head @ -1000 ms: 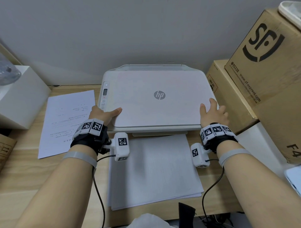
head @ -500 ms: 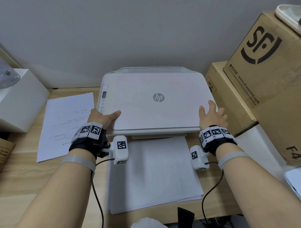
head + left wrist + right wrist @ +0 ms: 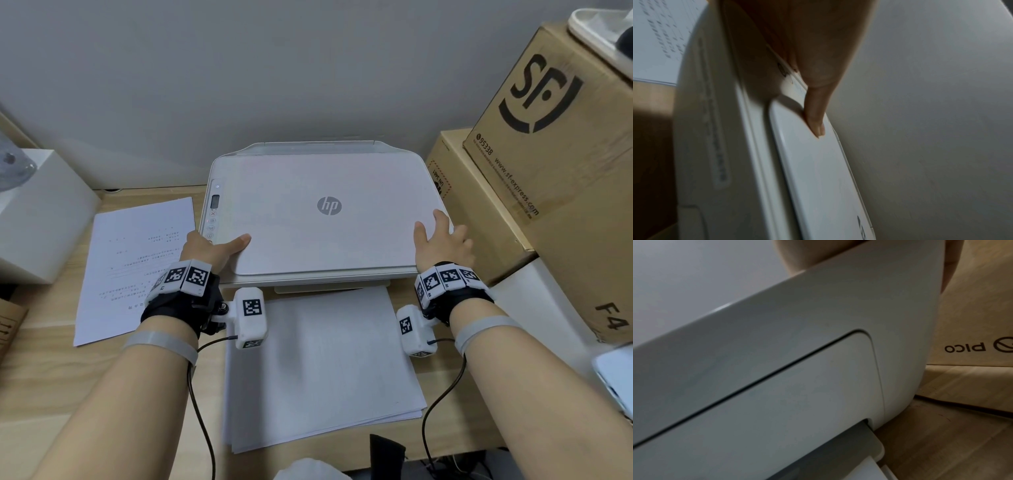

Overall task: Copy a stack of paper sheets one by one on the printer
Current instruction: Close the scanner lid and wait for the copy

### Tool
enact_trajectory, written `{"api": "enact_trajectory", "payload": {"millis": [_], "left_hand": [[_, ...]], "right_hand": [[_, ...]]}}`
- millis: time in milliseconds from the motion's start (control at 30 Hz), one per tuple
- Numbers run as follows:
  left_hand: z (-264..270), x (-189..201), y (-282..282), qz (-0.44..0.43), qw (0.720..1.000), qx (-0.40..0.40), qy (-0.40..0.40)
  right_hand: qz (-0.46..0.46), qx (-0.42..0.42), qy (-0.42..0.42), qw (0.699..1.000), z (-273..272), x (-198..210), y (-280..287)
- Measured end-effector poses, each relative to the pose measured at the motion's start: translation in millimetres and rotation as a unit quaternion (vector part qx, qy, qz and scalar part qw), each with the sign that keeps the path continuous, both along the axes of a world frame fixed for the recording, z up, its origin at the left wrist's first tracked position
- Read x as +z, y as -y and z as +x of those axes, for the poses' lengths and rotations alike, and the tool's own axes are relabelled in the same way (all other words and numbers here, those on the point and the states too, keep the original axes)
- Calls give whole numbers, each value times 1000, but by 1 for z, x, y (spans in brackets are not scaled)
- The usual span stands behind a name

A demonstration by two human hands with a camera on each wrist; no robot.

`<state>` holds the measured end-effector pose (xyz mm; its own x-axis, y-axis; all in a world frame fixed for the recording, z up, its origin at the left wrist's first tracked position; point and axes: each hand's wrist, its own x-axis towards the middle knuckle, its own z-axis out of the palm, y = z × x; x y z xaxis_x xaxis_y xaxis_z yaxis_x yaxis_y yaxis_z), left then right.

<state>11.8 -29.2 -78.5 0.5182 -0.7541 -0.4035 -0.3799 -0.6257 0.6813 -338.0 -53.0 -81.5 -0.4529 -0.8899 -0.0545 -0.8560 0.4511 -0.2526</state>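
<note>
A white HP printer (image 3: pixel 308 233) stands against the wall with its lid (image 3: pixel 325 178) down. My left hand (image 3: pixel 212 248) is at the lid's front left corner. Its thumb (image 3: pixel 816 116) lies straight on the lid (image 3: pixel 818 178), and its other fingers are hidden. My right hand (image 3: pixel 442 243) rests on the front right corner with spread, straight fingers, some of them over the edge. A stack of blank paper sheets (image 3: pixel 318 370) lies on the desk in front of the printer. One printed sheet (image 3: pixel 137 260) lies to the printer's left. The right wrist view shows the printer's front (image 3: pixel 797 353).
Cardboard boxes (image 3: pixel 548 171) are stacked tight against the printer's right side, and one brown box (image 3: pixel 972 321) shows in the right wrist view. A white box (image 3: pixel 37 219) stands at the far left. The wooden desk (image 3: pixel 44 377) ends just below the paper stack.
Both hands stay at the lid's front corners and the lid stays down. Only the head view has shifted a little.
</note>
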Motion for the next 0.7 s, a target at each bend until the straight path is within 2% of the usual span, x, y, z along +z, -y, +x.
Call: {"api": "enact_trajectory", "payload": {"millis": [367, 500, 600, 700], "left_hand": [[4, -1, 0, -2, 1000, -9, 4], [2, -1, -1, -15, 1000, -21, 11], [2, -2, -4, -63, 997, -46, 6], [4, -2, -10, -95, 990, -103, 11]], "right_hand": [[18, 0, -12, 1000, 2, 5, 0], [17, 10, 11, 1000, -1, 8, -1], [5, 25, 39, 999, -5, 9, -5], [-6, 39, 74, 996, -8, 10, -12]]}}
